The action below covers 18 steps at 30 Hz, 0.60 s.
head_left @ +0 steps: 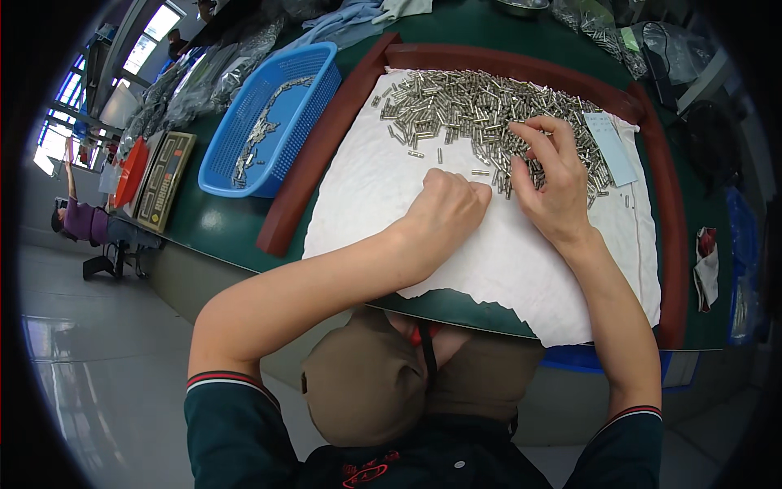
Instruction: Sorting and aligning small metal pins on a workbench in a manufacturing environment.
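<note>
A heap of small silvery metal pins, short and cylindrical, is spread over a white cloth. My left hand rests on the cloth just below the heap, its fingers curled closed. Whatever those fingers may hold is hidden. Over the right side of the heap hovers my right hand, thumb and forefinger apart, with nothing visible between them. Near my left hand, a few single pins lie apart from the heap. A pale blue paper slip lies to the right of the pins.
Dark red bars frame the cloth on the green table. Left of them stands a blue plastic basket with some metal pieces inside. Beyond it are a scale-like device and plastic bags. A person sits far left.
</note>
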Tool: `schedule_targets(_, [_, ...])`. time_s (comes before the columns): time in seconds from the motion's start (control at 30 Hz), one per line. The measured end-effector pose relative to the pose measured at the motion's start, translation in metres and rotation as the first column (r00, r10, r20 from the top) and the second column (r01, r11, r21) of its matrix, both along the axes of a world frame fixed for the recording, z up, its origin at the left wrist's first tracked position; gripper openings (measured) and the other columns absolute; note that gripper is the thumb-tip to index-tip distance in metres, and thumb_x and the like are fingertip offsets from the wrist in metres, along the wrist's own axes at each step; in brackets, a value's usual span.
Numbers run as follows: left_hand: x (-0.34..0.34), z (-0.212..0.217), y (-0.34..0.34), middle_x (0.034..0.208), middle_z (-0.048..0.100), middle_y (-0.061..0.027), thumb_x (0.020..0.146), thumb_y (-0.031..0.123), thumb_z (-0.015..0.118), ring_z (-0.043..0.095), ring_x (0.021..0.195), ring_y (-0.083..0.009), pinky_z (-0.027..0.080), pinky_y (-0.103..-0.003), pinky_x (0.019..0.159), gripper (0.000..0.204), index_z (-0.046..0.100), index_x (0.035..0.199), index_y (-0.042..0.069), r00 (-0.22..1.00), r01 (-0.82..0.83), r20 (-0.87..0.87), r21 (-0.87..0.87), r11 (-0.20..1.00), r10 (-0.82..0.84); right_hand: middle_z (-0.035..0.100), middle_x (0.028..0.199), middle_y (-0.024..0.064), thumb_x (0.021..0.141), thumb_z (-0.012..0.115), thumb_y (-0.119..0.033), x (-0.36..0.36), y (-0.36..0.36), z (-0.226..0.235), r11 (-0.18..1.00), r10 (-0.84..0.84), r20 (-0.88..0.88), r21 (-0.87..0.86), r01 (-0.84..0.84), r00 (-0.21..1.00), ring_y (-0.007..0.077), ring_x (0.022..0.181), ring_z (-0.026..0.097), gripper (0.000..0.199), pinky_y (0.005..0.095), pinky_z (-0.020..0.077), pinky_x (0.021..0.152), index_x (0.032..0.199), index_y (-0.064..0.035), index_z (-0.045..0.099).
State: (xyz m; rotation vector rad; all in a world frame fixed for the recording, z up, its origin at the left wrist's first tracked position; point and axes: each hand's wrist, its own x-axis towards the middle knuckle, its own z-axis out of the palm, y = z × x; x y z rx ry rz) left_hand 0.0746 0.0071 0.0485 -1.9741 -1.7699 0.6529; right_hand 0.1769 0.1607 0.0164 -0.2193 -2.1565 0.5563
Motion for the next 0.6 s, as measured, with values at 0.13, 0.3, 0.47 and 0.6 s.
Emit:
schedule_targets(0.13, [-0.013,-0.008,0.002,0.066,0.059,-0.0042,0.079,0.01,0.06,0.064,0.065,-0.0186,0.046,-0.035,0.055,0.014,0.049,0.086,0.005,0.973,-0.037,0.23,0.047,0.998,0.025,0.056,0.109,0.0121,0.074,0.066,0.001,-0.002,0.0,0.0,1.0,0.006,-0.006,0.001,-0.006,1.0,0.024,0.075,0.062,0.038,0.0348,0.0514,0.064,0.111,-0.003,0.064])
schedule_targets(0.3, [-0.035,0.013,-0.002,0.07,0.061,-0.0101,0.095,0.01,0.047,0.063,0.064,-0.0182,0.042,-0.036,0.053,0.007,0.049,0.094,0.004,0.378,-0.236,0.904,-0.113,0.965,0.198,0.059,0.101,0.0102,0.073,0.066,0.002,0.004,-0.001,0.004,1.0,0.005,0.002,-0.005,-0.005,1.0,0.0237,0.072,0.062,0.034,0.0345,0.0506,0.062,0.107,-0.0023,0.065])
schedule_targets(0.47, [-0.042,-0.003,-0.018,0.084,0.065,-0.0057,0.1,0.019,0.048,0.055,0.065,-0.0065,0.038,-0.024,0.052,0.015,0.053,0.097,0.005,-0.883,-0.093,0.448,-0.461,0.882,0.141,0.06,0.092,0.0094,0.071,0.065,0.002,0.005,-0.018,0.004,0.984,0.171,-0.01,0.058,-0.17,0.985,0.0264,0.078,0.06,0.033,0.0372,0.0468,0.068,0.104,-0.0017,0.065])
schedule_targets(0.6, [-0.04,-0.013,-0.012,0.088,0.065,-0.0065,0.099,0.018,0.047,0.057,0.071,-0.0071,0.047,-0.021,0.061,0.019,0.059,0.098,0.003,-0.986,-0.103,0.162,-0.449,0.888,-0.033,0.059,0.095,0.0097,0.076,0.065,-0.002,0.003,-0.029,0.005,0.967,0.242,0.097,0.056,-0.248,0.965,0.0266,0.085,0.058,0.035,0.0379,0.0457,0.074,0.112,-0.001,0.064])
